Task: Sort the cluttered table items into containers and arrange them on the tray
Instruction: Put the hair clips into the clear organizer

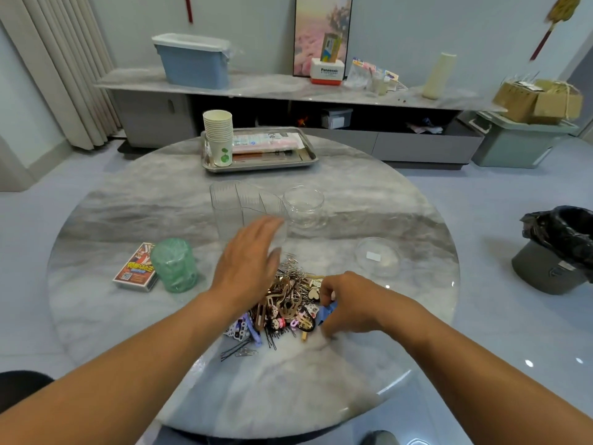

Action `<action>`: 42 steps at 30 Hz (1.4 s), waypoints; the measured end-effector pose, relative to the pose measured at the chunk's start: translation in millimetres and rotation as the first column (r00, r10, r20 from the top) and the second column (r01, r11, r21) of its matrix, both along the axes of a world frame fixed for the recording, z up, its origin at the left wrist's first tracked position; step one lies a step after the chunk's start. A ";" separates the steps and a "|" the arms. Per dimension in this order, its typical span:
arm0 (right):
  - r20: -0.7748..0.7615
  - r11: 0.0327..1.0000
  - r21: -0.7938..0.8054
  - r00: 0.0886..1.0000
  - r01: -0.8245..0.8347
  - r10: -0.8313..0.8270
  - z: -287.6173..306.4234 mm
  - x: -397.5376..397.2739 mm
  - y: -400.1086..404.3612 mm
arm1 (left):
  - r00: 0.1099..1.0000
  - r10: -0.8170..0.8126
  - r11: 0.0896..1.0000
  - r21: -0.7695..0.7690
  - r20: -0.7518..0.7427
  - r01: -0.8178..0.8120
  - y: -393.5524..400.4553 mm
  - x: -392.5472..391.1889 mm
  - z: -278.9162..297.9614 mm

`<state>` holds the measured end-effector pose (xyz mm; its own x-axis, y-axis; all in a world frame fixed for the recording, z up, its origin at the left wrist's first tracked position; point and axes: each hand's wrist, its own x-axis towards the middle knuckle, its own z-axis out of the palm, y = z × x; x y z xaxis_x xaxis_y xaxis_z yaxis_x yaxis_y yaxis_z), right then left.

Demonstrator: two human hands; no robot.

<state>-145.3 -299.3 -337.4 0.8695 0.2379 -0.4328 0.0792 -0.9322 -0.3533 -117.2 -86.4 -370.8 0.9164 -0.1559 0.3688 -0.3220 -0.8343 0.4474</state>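
Hair clips and pins (285,306) are lying heaped at the near centre of the tabletop (128,316). Left hand (248,258) is hovering flat, fingers extended, beside the clear containers (244,207). Right hand (349,305) is pinching a blue clip (325,311). Tray (308,155) is sitting far.

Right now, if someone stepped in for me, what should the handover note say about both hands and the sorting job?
Left hand: open, over the far edge of the clip pile.
Right hand: fingers curled, pinching a blue clip at the pile's right side.
Clear containers, glass cup, shallow dish and green cup: on the table, apparently empty.
Tray: holds paper cups and packets.
Done: no sorting visible.
Left: sort the pile, move containers to the tray.
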 end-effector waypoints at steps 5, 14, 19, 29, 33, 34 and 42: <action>-0.058 1.000 -0.022 0.998 -0.012 0.011 -0.7 4.6 -4.6 | 0.961 0.276 0.955 0.112 0.019 -0.276 27.0 30.2 25.4; -0.099 0.976 0.182 0.989 0.123 -0.106 16.8 18.8 -21.8 | 0.985 0.084 0.955 -0.271 -0.152 -0.123 40.8 33.1 31.3; -0.279 0.566 0.742 0.933 0.360 -0.227 58.6 37.7 -24.1 | 0.976 -0.048 0.950 -0.312 -0.212 -0.021 44.1 19.3 32.8; 0.105 0.481 0.874 0.937 0.073 -0.332 65.1 67.7 75.8 | 0.976 0.014 0.892 -0.438 -0.215 -0.109 50.9 17.5 46.4; 0.339 0.730 0.678 0.919 -0.089 -0.203 59.1 73.0 100.0 | 0.952 -0.017 0.906 -0.408 -0.304 -0.115 52.6 22.4 42.4; 0.343 0.747 0.654 0.927 -0.121 -0.151 56.9 74.1 104.8 | 0.951 -0.026 0.903 -0.414 -0.309 -0.110 54.0 23.7 40.2; 0.295 0.779 0.598 0.956 -0.187 0.003 49.9 76.1 103.0 | 0.954 -0.052 0.906 -0.415 -0.295 -0.079 56.6 32.2 37.9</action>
<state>-69.2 -196.3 -287.5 0.8848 0.4597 0.0760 0.3306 -0.5044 -0.7977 -85.0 -29.8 -333.0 0.9931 -0.0346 0.1120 -0.1124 -0.5515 0.8265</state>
